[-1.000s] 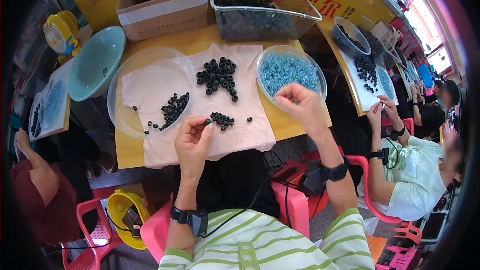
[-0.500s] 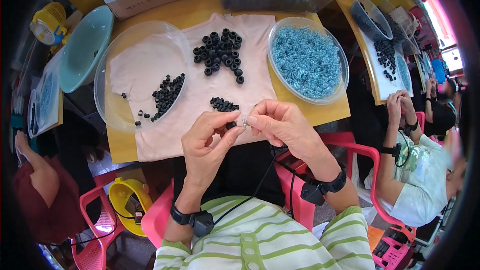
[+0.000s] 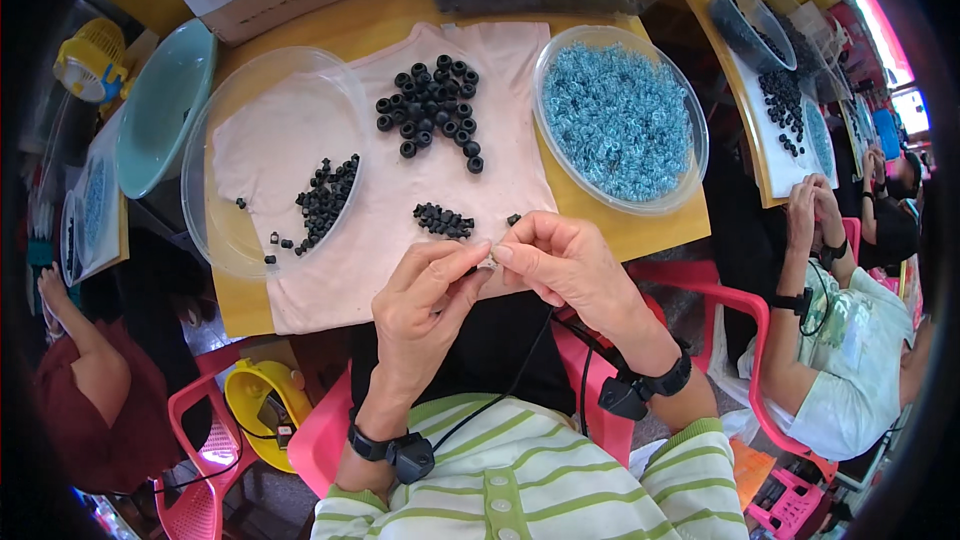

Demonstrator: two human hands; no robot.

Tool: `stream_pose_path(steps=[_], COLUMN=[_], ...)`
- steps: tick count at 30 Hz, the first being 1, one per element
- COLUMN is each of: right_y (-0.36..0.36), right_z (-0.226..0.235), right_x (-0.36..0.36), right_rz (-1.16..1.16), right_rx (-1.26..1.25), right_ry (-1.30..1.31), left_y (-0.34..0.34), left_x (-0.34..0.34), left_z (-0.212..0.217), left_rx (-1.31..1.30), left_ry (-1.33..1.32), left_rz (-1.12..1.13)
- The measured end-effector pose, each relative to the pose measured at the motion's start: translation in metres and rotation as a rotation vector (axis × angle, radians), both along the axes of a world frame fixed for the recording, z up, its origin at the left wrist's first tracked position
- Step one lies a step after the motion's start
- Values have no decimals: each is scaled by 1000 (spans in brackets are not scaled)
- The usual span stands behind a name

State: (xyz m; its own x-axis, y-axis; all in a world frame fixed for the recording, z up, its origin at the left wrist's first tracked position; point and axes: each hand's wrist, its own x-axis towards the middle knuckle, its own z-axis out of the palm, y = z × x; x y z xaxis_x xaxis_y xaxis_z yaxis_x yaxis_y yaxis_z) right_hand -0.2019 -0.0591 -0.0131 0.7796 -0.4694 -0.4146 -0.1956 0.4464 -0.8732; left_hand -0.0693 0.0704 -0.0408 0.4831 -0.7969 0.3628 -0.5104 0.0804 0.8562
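Fingers (image 3: pixel 506 255) of the right hand (image 3: pixel 575 262): pinching a small pale piece (image 3: pixel 489 262). Left hand (image 3: pixel 422 292): gripping a dark piece (image 3: pixel 474 270), mostly hidden. Relation: small pale piece lying at the left fingertips, between both hands, neither clearly nearer; its long axis I am not making out remotely. Small black pile (image 3: pixel 443 222): resting just beyond.
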Motion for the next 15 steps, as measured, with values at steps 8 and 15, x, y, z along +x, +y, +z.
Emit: stream_pose_path(steps=[8, 15], right_y=[-5, -6], right_z=[-2, -2], right_x=[-6, -9], right_rz=[38, 59], right_rx=[-15, -25], right_ry=[50, 53], left_y=[-3, -4], left_x=[2, 4], left_z=[-1, 3], left_rx=[20, 65], left_ry=[-17, -18], left_rz=[-42, -83])
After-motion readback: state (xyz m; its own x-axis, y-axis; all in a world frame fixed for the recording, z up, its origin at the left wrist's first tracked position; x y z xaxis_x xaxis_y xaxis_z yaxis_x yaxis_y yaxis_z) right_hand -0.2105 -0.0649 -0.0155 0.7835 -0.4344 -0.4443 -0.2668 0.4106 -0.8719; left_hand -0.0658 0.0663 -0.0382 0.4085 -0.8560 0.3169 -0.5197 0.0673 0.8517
